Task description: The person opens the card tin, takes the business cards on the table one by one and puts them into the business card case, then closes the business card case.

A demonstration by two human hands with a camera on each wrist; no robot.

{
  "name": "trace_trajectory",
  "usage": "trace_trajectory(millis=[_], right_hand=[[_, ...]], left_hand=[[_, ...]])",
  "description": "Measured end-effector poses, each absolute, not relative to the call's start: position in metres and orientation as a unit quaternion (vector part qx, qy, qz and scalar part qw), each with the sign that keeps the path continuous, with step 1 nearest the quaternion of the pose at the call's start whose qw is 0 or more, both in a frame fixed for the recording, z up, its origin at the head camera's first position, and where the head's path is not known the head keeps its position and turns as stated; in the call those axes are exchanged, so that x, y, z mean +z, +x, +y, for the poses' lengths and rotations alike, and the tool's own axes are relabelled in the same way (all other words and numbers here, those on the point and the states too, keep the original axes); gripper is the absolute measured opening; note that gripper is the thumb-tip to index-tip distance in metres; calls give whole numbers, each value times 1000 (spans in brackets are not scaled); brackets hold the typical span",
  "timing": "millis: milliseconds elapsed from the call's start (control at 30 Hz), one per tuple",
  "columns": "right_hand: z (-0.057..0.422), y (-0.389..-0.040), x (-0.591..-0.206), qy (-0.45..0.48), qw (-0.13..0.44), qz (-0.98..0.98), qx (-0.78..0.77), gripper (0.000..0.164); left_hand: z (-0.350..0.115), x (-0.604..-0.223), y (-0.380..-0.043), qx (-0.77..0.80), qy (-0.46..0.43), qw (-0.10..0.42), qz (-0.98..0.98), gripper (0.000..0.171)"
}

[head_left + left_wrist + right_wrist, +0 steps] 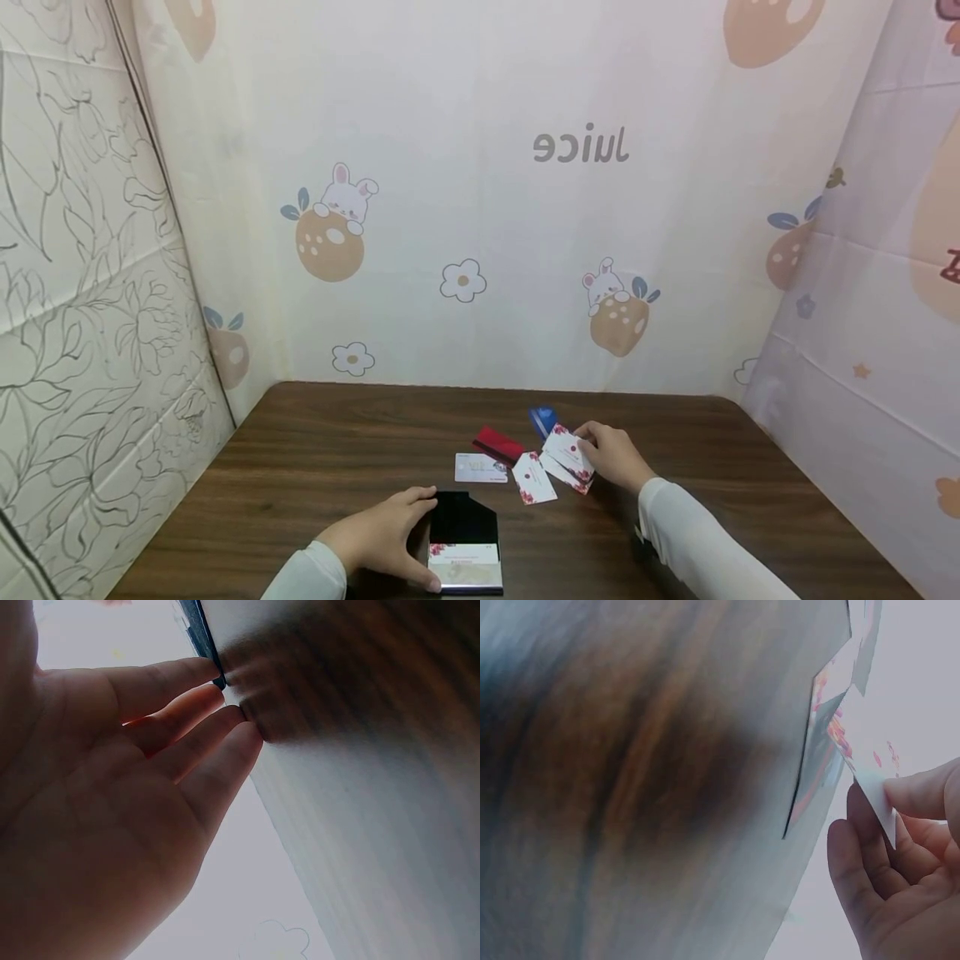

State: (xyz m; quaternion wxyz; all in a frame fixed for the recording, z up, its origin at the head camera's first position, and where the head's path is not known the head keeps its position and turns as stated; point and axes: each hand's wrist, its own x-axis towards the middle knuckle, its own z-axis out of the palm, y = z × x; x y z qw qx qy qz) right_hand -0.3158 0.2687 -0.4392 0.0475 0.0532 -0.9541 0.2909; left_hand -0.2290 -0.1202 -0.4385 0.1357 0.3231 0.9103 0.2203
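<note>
An unfolded black card case [465, 521] lies near the table's front edge, white cards with a red floral print [465, 567] in its near half. My left hand [382, 533] rests along the case's left side, thumb at the near corner and forefinger at the far one. Its fingers [217, 765] are fairly straight and touch the case edge and tabletop in the left wrist view. My right hand [617, 454] pinches a white floral card [866, 742] between thumb and fingers, tilted above another card [564, 472]. A separate floral card [533, 479] lies to its left.
A silver-white bank-style card [480, 468], a red card [498, 445] and a blue card [543, 421] lie on the brown wooden table [360, 433] beyond the case. Patterned cloth walls [465, 208] stand at the back and both sides.
</note>
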Motion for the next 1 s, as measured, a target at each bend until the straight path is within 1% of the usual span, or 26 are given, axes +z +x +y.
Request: trace_trajectory(millis=[233, 467, 700, 1000], right_hand=[[263, -315, -433, 60, 63, -952, 293, 15], [256, -310, -428, 64, 58, -949, 305, 16], [249, -306, -427, 82, 71, -945, 308, 16], [229, -300, -421, 107, 82, -935, 327, 15]], left_hand=[[-121, -440, -230, 218, 324, 134, 911, 100], [-121, -440, -230, 221, 324, 137, 910, 101], [-121, -440, -229, 220, 326, 131, 910, 102], [-121, -439, -229, 218, 329, 128, 910, 100]])
